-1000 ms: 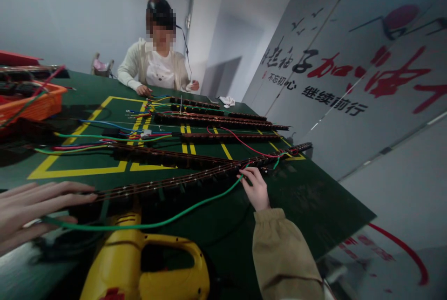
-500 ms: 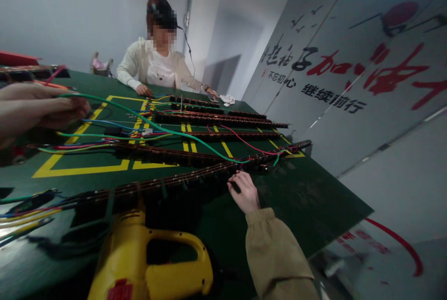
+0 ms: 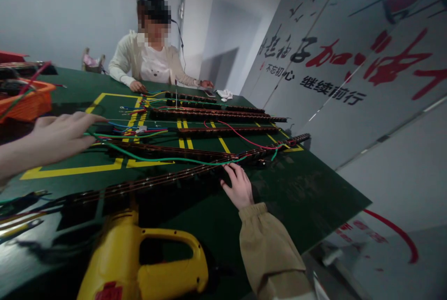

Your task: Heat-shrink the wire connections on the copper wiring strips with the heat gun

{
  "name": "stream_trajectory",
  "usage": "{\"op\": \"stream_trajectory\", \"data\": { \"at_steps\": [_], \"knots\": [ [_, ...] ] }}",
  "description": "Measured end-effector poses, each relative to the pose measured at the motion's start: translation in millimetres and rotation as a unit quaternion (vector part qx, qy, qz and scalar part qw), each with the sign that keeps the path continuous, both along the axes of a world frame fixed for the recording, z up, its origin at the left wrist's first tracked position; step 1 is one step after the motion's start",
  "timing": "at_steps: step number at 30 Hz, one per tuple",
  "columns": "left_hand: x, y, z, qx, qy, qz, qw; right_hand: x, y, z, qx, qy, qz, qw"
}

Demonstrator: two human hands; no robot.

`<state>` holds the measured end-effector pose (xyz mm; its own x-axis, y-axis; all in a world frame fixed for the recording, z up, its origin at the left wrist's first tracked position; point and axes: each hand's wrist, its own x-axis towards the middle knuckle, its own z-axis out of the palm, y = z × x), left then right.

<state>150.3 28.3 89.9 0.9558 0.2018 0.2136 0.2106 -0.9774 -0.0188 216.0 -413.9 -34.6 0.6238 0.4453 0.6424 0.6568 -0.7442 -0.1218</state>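
Note:
My left hand (image 3: 68, 134) is over the left side of the table, fingers stretched out and thumb apart. A green wire (image 3: 146, 159) runs from beside its thumb to the right, low along a long black strip (image 3: 164, 180) with copper-coloured lines. Whether the thumb touches the wire I cannot tell. My right hand (image 3: 239, 186) is at the strip's near edge, thumb apart from the fingers, with the fingertips at the green wire where it meets the strip. A thin red wire (image 3: 244, 139) curves over the strip's far end.
A yellow heat gun (image 3: 171, 267) lies in front of the strip. More black strips with coloured leads lie on the green table (image 3: 296, 197), marked with yellow tape. An orange basket (image 3: 31, 99) stands at left. Across the table sits a person (image 3: 153, 64).
My left hand has lowered the green wire and its fingers have straightened. The wire now lies lower along the strip. My right hand has shifted slightly left and up against the strip.

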Motion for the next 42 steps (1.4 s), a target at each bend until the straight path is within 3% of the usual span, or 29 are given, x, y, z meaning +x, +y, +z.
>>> {"op": "stream_trajectory", "data": {
  "at_steps": [1, 3, 6, 9, 13, 16, 19, 24, 30, 35, 42],
  "knots": [
    [-9.2, -11.5, -2.0, -0.004, 0.02, -0.026, 0.999, 0.3, 0.2, -0.3, 0.005, 0.0, -0.001, 1.0],
    [-27.2, -40.7, -4.8, -0.036, 0.016, -0.171, 0.984, 0.7, 0.7, -0.3, 0.019, 0.002, 0.0, 1.0],
    [-40.9, -97.7, -7.5, -0.111, 0.056, -0.266, 0.956, -0.2, 1.6, 1.0, 0.045, 0.008, 0.007, 0.999],
    [-29.8, -157.0, -13.4, -0.089, 0.122, -0.295, 0.943, -3.1, 1.7, 2.4, 0.08, 0.014, 0.012, 0.997],
    [5.3, -205.0, -28.7, -0.024, 0.074, -0.288, 0.954, -5.8, -3.1, 2.2, 0.129, 0.018, 0.004, 0.991],
    [22.2, -212.1, -39.2, 0.018, 0.042, -0.275, 0.96, 2.6, -15.8, 0.3, 0.177, 0.013, -0.02, 0.984],
    [22.2, -209.4, -46.4, -0.012, 0.115, -0.256, 0.96, 27.1, -42.0, -3.1, 0.253, 0.001, -0.077, 0.964],
    [12.6, -209.6, -56.4, 0.004, 0.117, -0.244, 0.963, 87.7, -103.0, -12.2, 0.415, 0.018, -0.224, 0.882],
    [20.7, -204.8, -54.5, -0.01, 0.117, -0.246, 0.962, 130.3, -144.8, -21.0, 0.509, 0.164, -0.236, 0.811],
    [31.2, -192.7, -29.0, 0.005, 0.098, -0.258, 0.961, 134.2, -144.9, -18.0, 0.59, 0.217, -0.217, 0.747],
    [34.6, -193.9, 39.8, 0.099, 0.051, -0.259, 0.959, 123.0, -141.1, -4.0, 0.643, 0.277, -0.17, 0.694]
  ]
}}
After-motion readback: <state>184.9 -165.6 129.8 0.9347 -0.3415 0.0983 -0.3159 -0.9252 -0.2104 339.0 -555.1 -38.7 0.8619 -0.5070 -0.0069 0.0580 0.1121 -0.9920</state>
